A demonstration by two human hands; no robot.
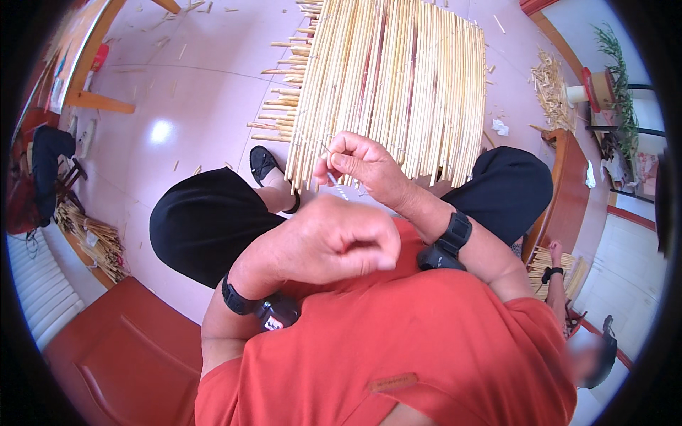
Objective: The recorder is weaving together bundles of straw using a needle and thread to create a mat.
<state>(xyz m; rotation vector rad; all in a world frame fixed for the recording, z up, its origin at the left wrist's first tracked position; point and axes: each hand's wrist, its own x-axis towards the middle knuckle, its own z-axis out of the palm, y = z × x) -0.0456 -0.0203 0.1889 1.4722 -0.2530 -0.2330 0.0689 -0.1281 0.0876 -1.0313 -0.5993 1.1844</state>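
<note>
A mat of pale reed stalks (pixel 383 85), laid side by side and bound by thin cross threads, stretches out in front of my knees. Over its near left corner, my right hand (pixel 369 170) is closed in a pinch on a thin thread (pixel 337 186), partly blurred, which runs down toward my other hand. Closer to my chest, my left hand (pixel 334 238) is curled closed with its back up. Whatever its fingers hold, if anything, is hidden. Both wrists wear black straps.
Loose stalks (pixel 280 117) lie under the mat's left side. A red chair (pixel 135 348) stands at lower left, with a stalk bundle (pixel 92 238) above it. A wooden table (pixel 99 99) is at far left. Another person (pixel 558 291) sits at lower right. Scraps litter the floor.
</note>
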